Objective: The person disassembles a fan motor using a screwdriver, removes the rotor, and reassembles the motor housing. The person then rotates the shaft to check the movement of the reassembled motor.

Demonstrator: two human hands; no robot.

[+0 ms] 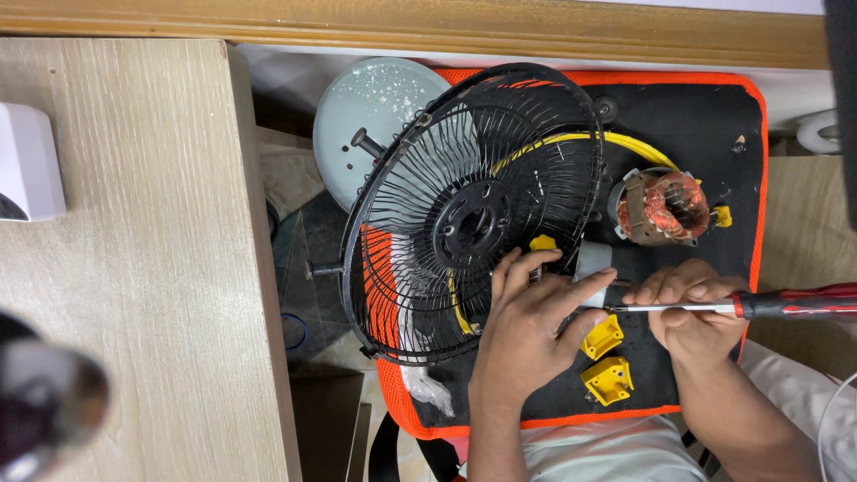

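Black mat (714, 116), fan grille (473, 214) blocking left hand (527, 326) spread, right hand (692, 312) gripping screwdriver (768, 305)

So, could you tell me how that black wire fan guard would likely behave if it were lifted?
The fan guard is probably light for its size, being thin open wire. It likely flexes a little, and its round rim could roll or tip if set on edge.
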